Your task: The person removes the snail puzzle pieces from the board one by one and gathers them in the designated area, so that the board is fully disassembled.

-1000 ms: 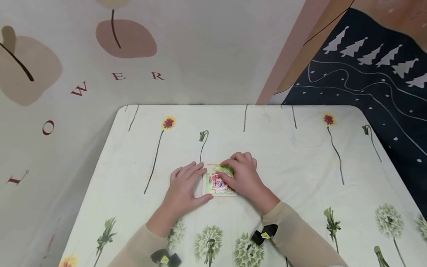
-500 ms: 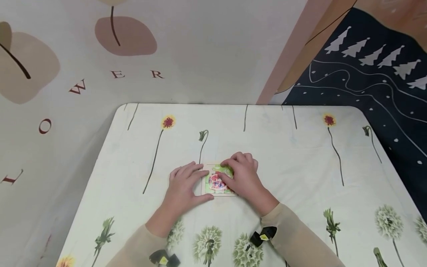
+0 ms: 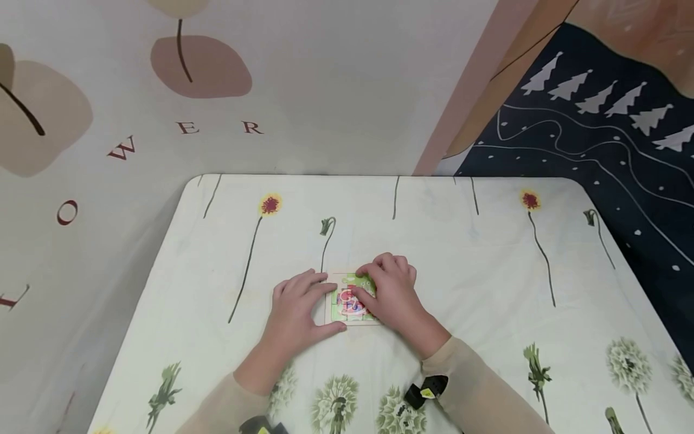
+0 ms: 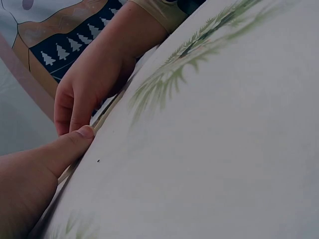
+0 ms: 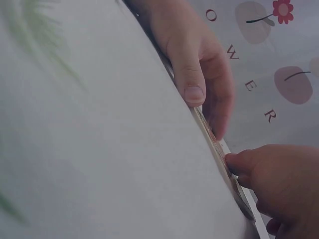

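Jigsaw puzzle (image 3: 349, 310) is touched on the floral surface (image 3: 461, 253) by the left hand (image 3: 297, 310), grip spread, and the right hand (image 3: 393, 295), grip indiscernible.

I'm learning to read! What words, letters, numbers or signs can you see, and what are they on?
"O W E R": red letters on the pale wall.
Another letter there is cut off at the head view's left edge.
Picture board, black wrist gadgets: any writing is too small to read.
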Tool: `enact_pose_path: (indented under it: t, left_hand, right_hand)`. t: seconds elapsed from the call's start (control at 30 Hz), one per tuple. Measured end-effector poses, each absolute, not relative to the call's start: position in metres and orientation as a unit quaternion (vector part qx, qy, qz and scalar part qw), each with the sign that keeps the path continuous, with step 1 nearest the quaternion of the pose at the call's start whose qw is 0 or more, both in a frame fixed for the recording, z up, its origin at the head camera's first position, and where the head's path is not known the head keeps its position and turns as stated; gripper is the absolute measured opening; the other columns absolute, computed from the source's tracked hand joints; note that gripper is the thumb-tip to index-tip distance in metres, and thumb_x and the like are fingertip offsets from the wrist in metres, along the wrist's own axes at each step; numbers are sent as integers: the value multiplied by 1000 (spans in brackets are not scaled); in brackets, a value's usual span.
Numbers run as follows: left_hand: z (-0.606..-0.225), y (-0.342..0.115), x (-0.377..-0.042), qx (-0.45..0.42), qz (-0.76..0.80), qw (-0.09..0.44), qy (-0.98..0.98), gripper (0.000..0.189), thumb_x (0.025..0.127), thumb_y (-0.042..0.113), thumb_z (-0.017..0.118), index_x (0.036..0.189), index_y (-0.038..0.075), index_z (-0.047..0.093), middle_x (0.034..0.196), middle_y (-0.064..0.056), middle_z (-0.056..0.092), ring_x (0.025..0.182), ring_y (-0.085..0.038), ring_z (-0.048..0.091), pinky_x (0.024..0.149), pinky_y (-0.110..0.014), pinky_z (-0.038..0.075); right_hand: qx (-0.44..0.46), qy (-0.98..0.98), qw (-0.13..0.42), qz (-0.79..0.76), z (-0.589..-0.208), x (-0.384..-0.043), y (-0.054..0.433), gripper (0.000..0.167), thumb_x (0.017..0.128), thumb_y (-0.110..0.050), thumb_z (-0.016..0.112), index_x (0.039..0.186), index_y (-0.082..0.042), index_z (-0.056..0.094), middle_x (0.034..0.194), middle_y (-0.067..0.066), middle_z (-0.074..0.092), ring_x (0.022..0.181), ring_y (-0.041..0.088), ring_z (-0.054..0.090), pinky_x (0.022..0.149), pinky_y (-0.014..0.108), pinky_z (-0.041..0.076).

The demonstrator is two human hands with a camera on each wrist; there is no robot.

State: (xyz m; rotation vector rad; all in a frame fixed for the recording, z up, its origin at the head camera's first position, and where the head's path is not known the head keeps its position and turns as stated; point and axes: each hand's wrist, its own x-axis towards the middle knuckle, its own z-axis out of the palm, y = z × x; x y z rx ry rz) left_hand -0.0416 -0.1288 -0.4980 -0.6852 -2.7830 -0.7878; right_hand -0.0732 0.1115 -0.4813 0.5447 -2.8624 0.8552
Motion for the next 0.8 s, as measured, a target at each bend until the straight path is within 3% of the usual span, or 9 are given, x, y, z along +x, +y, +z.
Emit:
enact_pose_path:
  t: [0.17, 0.37, 0.8]
  left_hand:
    - [-497, -128, -42, -237, -261, 88, -932, 77, 73, 65, 90, 133, 19, 73, 146, -7, 63, 145, -34, 49, 107, -64, 34]
    - [-497, -128, -43, -242, -251, 90, -933, 78, 74, 66, 89, 133, 18, 73, 146, -7, 62, 145, -34, 48, 107, -63, 35]
    - [-497, -130, -42, -242, -248, 88, -934, 78, 75, 67, 88, 134, 18, 72, 147, -7, 62, 146, -34, 48, 106, -63, 35]
  right_hand:
    - [176, -939, 57, 291, -483, -73, 113, 24, 93, -32, 86, 112, -20, 76, 119, 5, 53, 112, 34, 42, 97, 58, 29]
    - [196, -933, 78, 292, -484, -75, 114, 26, 90, -32, 89, 109, -20, 77, 119, -2, 68, 116, 30, 50, 98, 58, 31]
    - [256, -910, 137, 296, -486, -77, 116, 22, 86, -23, 92, 106, -17, 85, 113, -1, 79, 106, 23, 59, 91, 53, 36]
